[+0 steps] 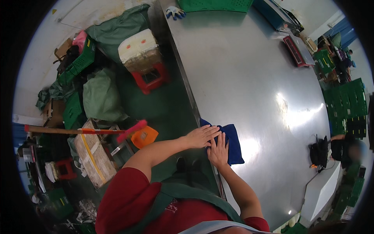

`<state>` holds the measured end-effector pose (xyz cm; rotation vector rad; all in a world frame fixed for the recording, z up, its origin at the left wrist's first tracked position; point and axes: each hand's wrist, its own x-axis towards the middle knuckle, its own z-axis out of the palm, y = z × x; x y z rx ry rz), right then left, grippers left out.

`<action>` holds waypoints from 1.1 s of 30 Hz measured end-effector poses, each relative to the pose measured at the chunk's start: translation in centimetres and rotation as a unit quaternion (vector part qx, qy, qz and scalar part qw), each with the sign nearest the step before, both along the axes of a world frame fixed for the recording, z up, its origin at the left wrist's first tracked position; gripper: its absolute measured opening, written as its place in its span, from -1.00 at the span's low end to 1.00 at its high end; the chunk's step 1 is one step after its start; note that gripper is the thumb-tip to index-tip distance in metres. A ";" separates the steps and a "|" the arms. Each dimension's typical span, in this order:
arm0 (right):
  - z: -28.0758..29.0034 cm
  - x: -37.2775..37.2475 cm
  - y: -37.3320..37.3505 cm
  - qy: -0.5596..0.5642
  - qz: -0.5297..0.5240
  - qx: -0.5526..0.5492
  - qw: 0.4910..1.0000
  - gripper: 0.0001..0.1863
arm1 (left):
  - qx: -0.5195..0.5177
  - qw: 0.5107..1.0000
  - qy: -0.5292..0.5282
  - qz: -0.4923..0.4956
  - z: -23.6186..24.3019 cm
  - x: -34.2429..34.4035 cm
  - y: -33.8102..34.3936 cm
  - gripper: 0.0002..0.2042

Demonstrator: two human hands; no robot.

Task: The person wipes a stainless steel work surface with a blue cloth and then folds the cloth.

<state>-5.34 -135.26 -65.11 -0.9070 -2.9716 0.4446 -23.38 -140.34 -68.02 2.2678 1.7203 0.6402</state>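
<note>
A dark blue folded cloth (235, 145) lies on the near left edge of a shiny metal table (241, 78). My left hand (202, 136) rests flat on the cloth's left part, its fingers stretched out to the right. Just below it, my right hand (218, 151) lies on the same cloth with fingers extended away from me. The fingertips of both hands meet or nearly touch. Neither hand is wrapped round the cloth; part of it is hidden beneath them.
At the table's far end are a glove (175, 13) and a green crate (214, 4). A red-sided tabletop device (298, 50) stands far right. Left of the table are a red stool (150, 80), an orange dustpan (144, 137) and a green sack (102, 95). Another person (346, 150) is at right.
</note>
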 end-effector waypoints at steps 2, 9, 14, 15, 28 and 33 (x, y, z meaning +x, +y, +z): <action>-0.2 -3.8 1.6 0.008 0.009 -0.005 1.000 -0.21 | -0.025 1.000 0.017 0.006 0.5 -3.8 1.5 -0.28; -0.5 -16.8 7.0 0.056 0.026 0.010 0.998 -0.25 | -0.097 0.993 0.066 0.024 2.0 -16.3 6.2 -0.25; -1.1 -24.3 10.5 0.079 0.030 -0.016 0.996 -0.23 | -0.124 0.988 0.095 0.017 2.0 -24.2 9.7 -0.21; -1.1 -25.6 11.0 0.081 0.029 -0.019 0.996 -0.24 | -0.108 0.990 0.087 0.012 1.9 -25.6 10.2 -0.21; -0.9 -55.2 23.1 0.085 0.020 -0.033 0.996 -0.24 | -0.061 0.996 0.059 0.011 0.6 -55.4 22.3 -0.21; -1.7 -68.0 29.0 0.086 0.053 0.002 0.995 -0.22 | -0.062 0.996 0.059 0.038 0.6 -68.0 27.1 -0.25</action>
